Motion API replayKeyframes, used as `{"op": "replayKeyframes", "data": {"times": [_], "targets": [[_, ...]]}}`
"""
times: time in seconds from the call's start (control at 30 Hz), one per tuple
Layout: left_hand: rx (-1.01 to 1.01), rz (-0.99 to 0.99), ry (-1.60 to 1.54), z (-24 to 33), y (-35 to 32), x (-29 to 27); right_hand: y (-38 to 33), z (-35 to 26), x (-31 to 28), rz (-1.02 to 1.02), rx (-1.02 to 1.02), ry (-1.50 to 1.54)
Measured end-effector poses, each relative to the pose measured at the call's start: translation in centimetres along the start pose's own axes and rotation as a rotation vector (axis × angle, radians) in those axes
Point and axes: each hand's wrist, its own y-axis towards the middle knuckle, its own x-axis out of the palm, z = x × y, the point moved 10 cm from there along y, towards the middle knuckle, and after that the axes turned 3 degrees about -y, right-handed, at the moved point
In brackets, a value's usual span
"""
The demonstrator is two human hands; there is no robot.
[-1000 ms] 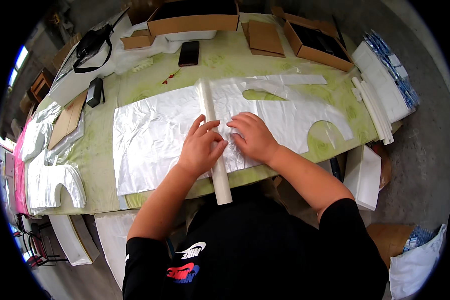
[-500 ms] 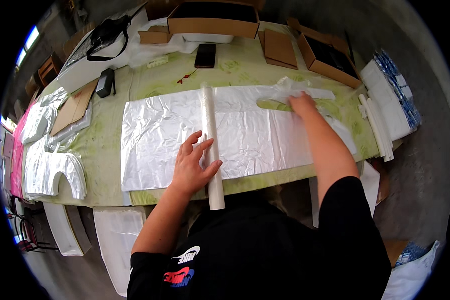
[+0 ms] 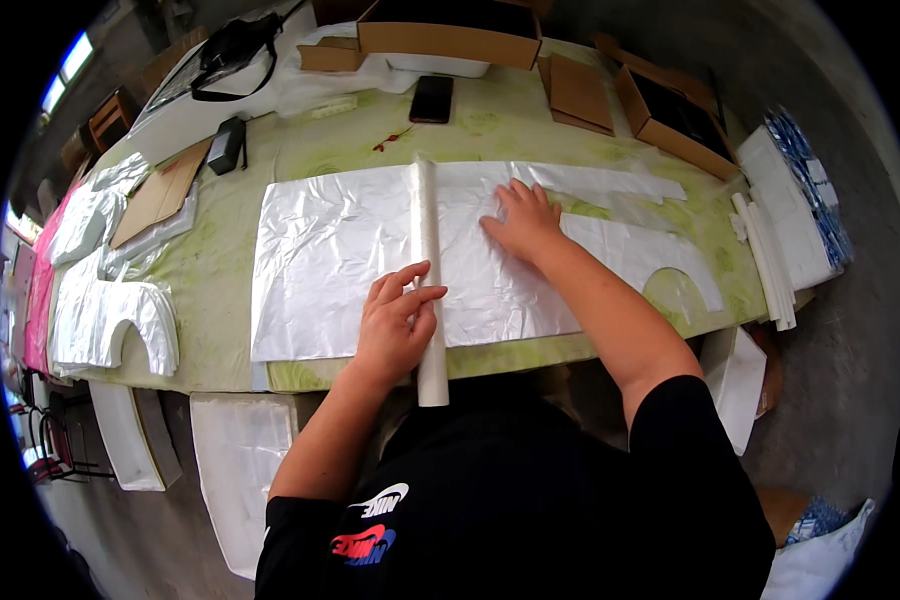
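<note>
- Your left hand (image 3: 398,322), fingers loosely parted, touches the long pale plastic-looking roll (image 3: 425,225).
- Right of the roll, your right hand (image 3: 526,222) spreads wide over the shiny white plastic sheet (image 3: 330,265) running under the roll (smoothing, seemingly).
- More smoothing calls for light, flat pressure.

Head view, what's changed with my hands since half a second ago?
The right hand has moved left from the far strip of the silvery-white plastic sheet, toward the pale roll. The left hand stays at the roll; the dark smartphone stays beyond the sheet.
</note>
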Motion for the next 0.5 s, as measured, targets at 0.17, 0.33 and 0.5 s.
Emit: {"op": "replayKeyframes", "data": {"times": [0.17,0.33,0.5], "targets": [[-0.043,0.161,-0.100,-1.6,-0.5,-2.1,-2.3,-8.8,-1.3,0.287,-0.521,0.253],[0.208,0.211,-0.232,0.7,2.7,-5.5,-9.8,-16.7,-0.1,-0.018,-0.801,0.346],[0.171,-0.394,-0.121,0.6,5.5,-1.0,-10.4,-17.4,-0.6,-0.001,-0.804,0.671]]}}
